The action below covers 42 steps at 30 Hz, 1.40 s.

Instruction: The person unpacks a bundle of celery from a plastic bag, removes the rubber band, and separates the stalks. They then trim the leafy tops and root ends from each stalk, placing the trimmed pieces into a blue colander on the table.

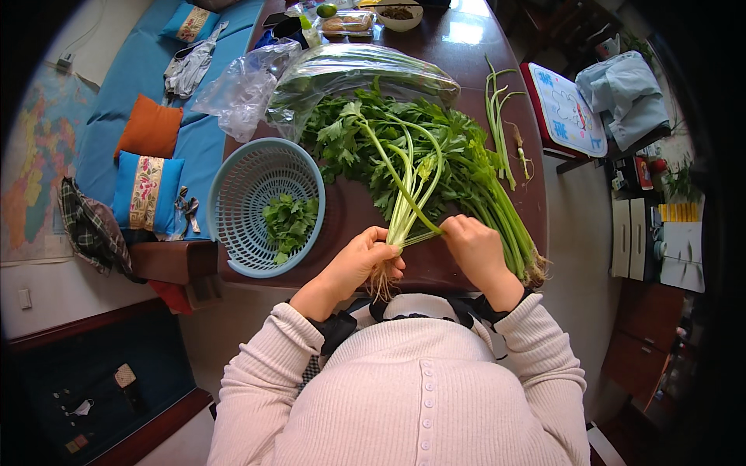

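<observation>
Near the table's front edge, my left hand [364,259] grips a celery plant [404,212] at its base, with the pale roots hanging below the fingers. The plant's leafy tops point away from me. My right hand [475,247] pinches the end of one or more thin stalks bent out to the right from that base. Beyond and to the right lies a large heap of celery [495,198], its roots towards me at the lower right. On the left stands a blue-grey plastic colander [218,233] with a small pile of green leaves [289,221] inside.
Behind the heap is a bundle of vegetables in clear plastic [367,67], beside a crumpled plastic bag [247,87]. Loose stalks [496,125] lie along the right edge. A bowl [402,22] and packaged bread [347,24] stand farther back. A stool [562,108] is at right.
</observation>
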Each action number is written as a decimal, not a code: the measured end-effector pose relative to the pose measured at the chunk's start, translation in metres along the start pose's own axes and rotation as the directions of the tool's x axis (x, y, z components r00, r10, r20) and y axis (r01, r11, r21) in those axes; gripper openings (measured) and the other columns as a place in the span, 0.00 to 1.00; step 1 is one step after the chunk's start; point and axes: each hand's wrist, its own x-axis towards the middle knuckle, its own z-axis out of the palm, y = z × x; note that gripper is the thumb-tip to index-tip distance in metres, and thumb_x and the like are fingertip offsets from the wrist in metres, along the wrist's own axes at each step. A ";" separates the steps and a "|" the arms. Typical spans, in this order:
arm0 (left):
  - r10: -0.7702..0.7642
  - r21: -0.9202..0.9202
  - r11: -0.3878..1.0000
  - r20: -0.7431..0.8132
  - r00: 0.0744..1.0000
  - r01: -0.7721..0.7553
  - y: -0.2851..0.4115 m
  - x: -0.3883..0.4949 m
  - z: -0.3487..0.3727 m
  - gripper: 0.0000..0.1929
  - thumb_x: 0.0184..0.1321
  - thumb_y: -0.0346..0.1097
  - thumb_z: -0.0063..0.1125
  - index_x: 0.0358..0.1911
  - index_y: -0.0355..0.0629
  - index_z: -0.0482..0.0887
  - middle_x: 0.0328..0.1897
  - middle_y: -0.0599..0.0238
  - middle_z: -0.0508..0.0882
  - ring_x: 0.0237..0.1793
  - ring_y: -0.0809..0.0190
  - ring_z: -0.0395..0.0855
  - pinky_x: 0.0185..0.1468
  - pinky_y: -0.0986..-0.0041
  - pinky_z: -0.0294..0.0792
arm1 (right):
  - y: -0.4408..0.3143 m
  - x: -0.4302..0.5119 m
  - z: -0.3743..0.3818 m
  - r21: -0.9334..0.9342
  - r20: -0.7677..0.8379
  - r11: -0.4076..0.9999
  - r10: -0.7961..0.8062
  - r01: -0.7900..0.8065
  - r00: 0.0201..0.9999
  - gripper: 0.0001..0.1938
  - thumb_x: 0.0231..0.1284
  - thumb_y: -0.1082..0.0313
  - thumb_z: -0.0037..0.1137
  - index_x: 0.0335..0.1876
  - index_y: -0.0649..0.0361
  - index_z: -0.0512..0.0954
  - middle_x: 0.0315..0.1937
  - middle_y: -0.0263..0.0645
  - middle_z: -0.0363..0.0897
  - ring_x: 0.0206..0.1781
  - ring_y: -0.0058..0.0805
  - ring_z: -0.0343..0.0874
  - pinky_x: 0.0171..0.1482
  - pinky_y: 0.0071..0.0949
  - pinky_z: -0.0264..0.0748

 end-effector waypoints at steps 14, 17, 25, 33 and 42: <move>0.036 -0.150 0.988 0.095 0.995 -0.021 0.001 -0.005 -0.013 0.10 0.64 0.36 0.43 0.45 0.41 0.69 0.30 0.61 0.80 0.28 0.66 0.81 0.44 0.72 0.76 | 0.075 -0.021 0.027 -0.186 -0.039 0.935 0.300 -0.302 0.953 0.04 0.53 0.70 0.53 0.34 0.51 0.72 0.29 0.32 0.77 0.35 0.35 0.79 0.34 0.36 0.77; 0.090 -0.275 0.960 0.133 0.987 -0.050 0.002 -0.010 -0.021 0.11 0.64 0.36 0.43 0.46 0.40 0.69 0.29 0.62 0.80 0.27 0.66 0.81 0.47 0.69 0.76 | 0.098 -0.029 0.021 -0.244 -0.040 0.872 0.429 -0.425 0.902 0.04 0.55 0.70 0.51 0.35 0.51 0.72 0.31 0.35 0.79 0.36 0.38 0.80 0.34 0.40 0.77; 0.127 -0.371 0.928 0.237 0.963 -0.031 0.005 -0.021 -0.042 0.19 0.62 0.41 0.37 0.49 0.36 0.72 0.22 0.67 0.74 0.20 0.68 0.73 0.46 0.67 0.77 | 0.162 -0.055 -0.010 -0.383 -0.140 0.746 0.537 -0.546 0.832 0.06 0.55 0.67 0.54 0.37 0.51 0.71 0.33 0.34 0.79 0.38 0.38 0.79 0.37 0.40 0.78; -0.166 0.321 0.926 -0.133 0.977 0.201 0.020 -0.039 -0.053 0.16 0.61 0.40 0.39 0.47 0.40 0.75 0.20 0.76 0.65 0.19 0.73 0.63 0.32 0.76 0.68 | 0.183 -0.048 -0.025 -0.397 -0.171 0.745 0.514 -0.536 0.841 0.05 0.56 0.67 0.54 0.38 0.50 0.73 0.34 0.32 0.79 0.39 0.36 0.79 0.37 0.39 0.78; 0.302 0.992 0.030 -0.127 0.945 0.124 0.001 -0.041 -0.051 0.17 0.58 0.49 0.57 0.45 0.47 0.74 0.27 0.57 0.83 0.32 0.53 0.83 0.33 0.62 0.72 | 0.193 -0.010 -0.059 -0.465 -0.252 0.726 0.440 -0.507 0.862 0.03 0.58 0.63 0.54 0.37 0.46 0.77 0.35 0.30 0.76 0.42 0.34 0.76 0.38 0.39 0.78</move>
